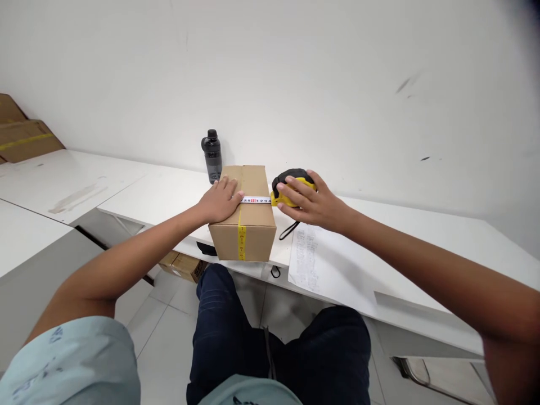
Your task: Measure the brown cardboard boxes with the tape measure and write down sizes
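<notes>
A closed cardboard box (257, 216) sits on the white table, with yellow tape on its top and front face. Across its top runs the white blade (255, 200) of a tape measure, with black numbers and one red mark showing. My left hand (221, 200) lies flat on the box's left part, its thumb over the blade; the blade's end is hidden beneath the hand. Just beyond the box's right side, my right hand (310, 202) grips the yellow and black tape measure (291, 183). Its black wrist strap (289, 230) hangs below.
Behind the box stands a dark water bottle (212, 157) near the wall. Sheets of paper with writing (324, 264) lie at the right. Another carton (182, 265) is under the table, and cardboard boxes (29, 140) stand at the far left. My legs are close to the table edge.
</notes>
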### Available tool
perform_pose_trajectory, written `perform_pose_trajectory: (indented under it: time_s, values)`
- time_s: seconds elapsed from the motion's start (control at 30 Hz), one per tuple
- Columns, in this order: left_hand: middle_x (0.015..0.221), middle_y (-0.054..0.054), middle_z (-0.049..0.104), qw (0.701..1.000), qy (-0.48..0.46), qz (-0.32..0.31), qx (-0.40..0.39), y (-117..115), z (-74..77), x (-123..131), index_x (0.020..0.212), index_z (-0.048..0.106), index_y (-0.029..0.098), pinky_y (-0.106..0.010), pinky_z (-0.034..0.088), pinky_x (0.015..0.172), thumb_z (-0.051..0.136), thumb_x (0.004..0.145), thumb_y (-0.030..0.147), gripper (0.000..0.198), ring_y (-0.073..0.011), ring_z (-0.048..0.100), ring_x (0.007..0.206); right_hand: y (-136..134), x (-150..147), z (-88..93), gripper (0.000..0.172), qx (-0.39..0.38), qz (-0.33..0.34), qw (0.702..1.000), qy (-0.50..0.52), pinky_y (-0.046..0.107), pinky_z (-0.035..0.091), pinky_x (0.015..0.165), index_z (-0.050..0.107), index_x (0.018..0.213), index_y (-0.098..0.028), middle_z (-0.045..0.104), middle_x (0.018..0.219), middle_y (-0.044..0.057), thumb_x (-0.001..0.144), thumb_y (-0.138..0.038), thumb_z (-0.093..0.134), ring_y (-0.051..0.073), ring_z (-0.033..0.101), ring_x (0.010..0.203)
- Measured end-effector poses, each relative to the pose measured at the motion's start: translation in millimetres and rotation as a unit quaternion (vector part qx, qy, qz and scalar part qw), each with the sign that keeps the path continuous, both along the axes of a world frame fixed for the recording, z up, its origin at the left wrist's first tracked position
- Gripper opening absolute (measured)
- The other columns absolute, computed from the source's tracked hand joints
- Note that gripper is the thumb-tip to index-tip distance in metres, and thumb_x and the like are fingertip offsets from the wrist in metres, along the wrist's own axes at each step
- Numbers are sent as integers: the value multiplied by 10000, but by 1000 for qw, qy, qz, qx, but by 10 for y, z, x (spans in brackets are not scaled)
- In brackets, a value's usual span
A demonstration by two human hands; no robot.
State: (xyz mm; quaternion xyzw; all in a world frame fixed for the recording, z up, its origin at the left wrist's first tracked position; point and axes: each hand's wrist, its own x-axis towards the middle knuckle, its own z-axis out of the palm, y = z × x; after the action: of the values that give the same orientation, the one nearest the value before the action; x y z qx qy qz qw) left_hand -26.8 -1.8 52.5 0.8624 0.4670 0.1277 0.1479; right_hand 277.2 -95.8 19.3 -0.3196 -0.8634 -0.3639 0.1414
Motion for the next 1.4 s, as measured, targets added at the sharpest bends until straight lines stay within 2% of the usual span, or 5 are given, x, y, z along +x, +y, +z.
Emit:
perform_pose_trajectory:
  time_s: [0.23,0.4,0.93,1.13,1.4]
  values:
    - [1747,-147,363,998,50,-3,26,12,20,90,1554,511,230,-592,216,1302,332,1057,590,639,-421,289,1620,-77,139,-14,651,-27,16,998,45,735,386,1244,502,1482,-415,554,1629,48,944,-95,681,280,494,1531]
    - [1774,-116,327,997,65,31,27,-60,85,123,1589,498,283,-706,127,1280,375,1047,609,644,-503,237,1621,-21,134,-97,629,33,34,998,44,715,406,1235,510,1471,-395,562,1615,58,942,-102,683,276,484,1533]
    - [1782,-130,291,986,161,33,31,-113,210,175,1666,389,253,-688,136,1288,264,1092,536,652,-453,243,1630,-52,634,-550,573,33,-128,977,167,869,191,1221,560,1516,-398,562,1604,125,959,-403,695,430,439,1543]
    - [1799,-122,244,976,212,30,47,-189,268,183,1702,309,238,-646,197,1295,131,1097,540,700,-397,261,1634,20,931,-856,766,55,-156,969,184,868,169,1216,258,1687,-446,388,1729,120,1003,-476,602,432,312,1620]
    - [1796,-128,251,975,214,27,48,-204,270,166,1708,304,221,-619,204,1302,130,1093,552,719,-396,248,1640,83,659,-774,773,47,-236,938,248,821,124,1257,231,1712,-404,399,1716,122,1006,-437,542,460,225,1645]
